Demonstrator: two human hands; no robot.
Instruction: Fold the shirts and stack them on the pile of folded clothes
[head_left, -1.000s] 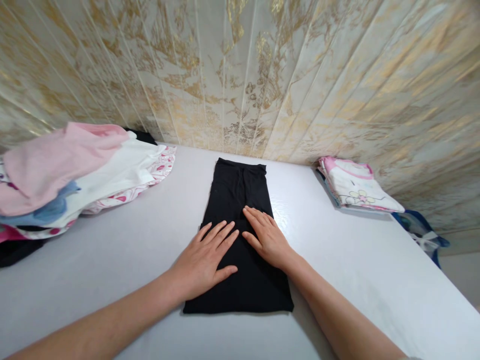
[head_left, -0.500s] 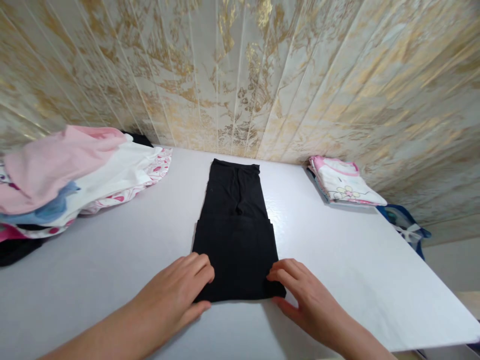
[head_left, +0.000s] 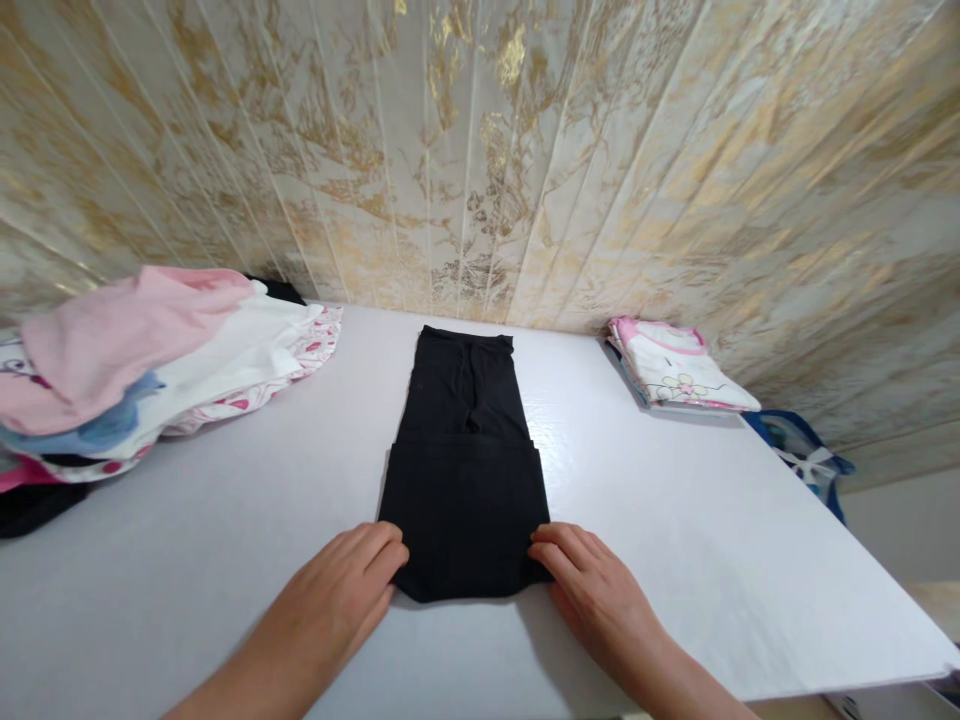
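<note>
Black pants (head_left: 466, 515) lie partly folded on the white table, with the waistband at the far end and the folded legs doubled over toward me. At the near left corner, my left hand (head_left: 341, 580) is closed on the fabric, thumb tucked under the edge. My right hand (head_left: 592, 580) grips the near right corner in the same way. Between the two hands the near edge of the cloth is slightly raised at its corners.
A loose heap of pink, white and blue clothes (head_left: 150, 370) covers the table's far left. Folded clothes (head_left: 675, 370) are stacked at the back right, near a blue-edged bag (head_left: 806, 460). A gold-patterned curtain (head_left: 480, 170) hangs behind the white table (head_left: 675, 520).
Both thumbs have slipped under the near corners, and the fingers have closed on the fabric. My left hand has shifted slightly left and down. The view has tilted a little.
</note>
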